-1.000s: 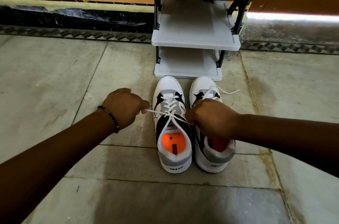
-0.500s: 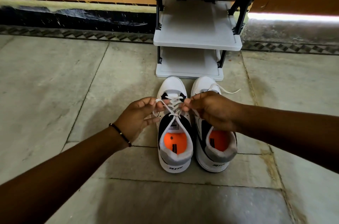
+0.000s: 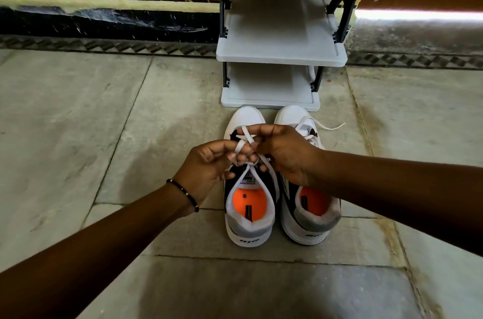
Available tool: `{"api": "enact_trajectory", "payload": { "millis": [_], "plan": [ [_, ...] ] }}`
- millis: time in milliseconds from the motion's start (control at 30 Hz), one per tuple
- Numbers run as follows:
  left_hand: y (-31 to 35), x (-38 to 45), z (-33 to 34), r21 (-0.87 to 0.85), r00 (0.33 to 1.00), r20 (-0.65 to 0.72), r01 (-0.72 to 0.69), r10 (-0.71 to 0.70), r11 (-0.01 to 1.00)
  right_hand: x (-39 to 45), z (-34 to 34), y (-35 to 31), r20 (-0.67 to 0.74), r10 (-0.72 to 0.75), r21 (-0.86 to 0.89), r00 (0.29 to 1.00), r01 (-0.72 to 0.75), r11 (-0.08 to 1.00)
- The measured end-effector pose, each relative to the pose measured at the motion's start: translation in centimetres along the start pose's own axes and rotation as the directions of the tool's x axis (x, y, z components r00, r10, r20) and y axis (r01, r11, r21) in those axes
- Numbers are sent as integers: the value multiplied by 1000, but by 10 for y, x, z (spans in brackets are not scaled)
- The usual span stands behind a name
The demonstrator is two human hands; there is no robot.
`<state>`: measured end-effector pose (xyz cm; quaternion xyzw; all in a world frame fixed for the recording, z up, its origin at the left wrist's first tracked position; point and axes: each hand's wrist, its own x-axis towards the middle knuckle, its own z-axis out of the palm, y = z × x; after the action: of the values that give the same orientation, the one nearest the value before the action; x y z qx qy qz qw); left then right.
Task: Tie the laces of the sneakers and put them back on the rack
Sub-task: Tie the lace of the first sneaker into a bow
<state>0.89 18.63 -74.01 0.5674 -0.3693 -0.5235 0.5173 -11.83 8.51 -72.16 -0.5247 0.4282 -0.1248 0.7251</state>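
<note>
While both hands pinch white flat lace (image 3: 241, 141) above left white-black-grey sneaker (image 3: 250, 203), left hand (image 3: 209, 165) and right hand (image 3: 283, 152) fingers clamp its loops; right matching sneaker (image 3: 308, 211) just beside, loose lace end (image 3: 330, 126) trailing on grey stone floor (image 3: 104, 135); toes near grey plastic shoe rack (image 3: 281, 52)

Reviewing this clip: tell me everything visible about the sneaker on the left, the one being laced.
The left sneaker is white with black side panels, a grey heel collar and an orange insole. It stands upright on the stone floor, toe toward the grey shoe rack, close beside the right sneaker. Its white flat lace is mid-tie, lifted above the tongue and held by the left hand and right hand.
</note>
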Motion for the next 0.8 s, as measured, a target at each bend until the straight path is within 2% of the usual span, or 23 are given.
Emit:
{"api": "enact_trajectory", "payload": {
  "millis": [100,267,500,633,733,800],
  "plan": [
    [1,4,1,65,1000,13,-29,28,997,0,0,-1,-1,-34,-32,999,34,999],
    [3,14,0,50,998,-25,57,-56,997,2,-9,-7,-32,2,-23,999,-3,1000],
    [10,20,5,98,995,-37,95,-91,991,0,-11,-8,121,-191,-333,974,221,917],
    [9,21,7,61,989,-110,109,-102,992,1,-13,-17,238,-250,-558,939,342,756],
    [8,22,6,47,981,-168,112,-102,993,-1,-11,-20,294,-194,-567,936,334,753],
    [8,21,6,75,982,-174,89,-75,993,-2,-12,-21,277,-224,-553,934,346,758]
  ]
}}
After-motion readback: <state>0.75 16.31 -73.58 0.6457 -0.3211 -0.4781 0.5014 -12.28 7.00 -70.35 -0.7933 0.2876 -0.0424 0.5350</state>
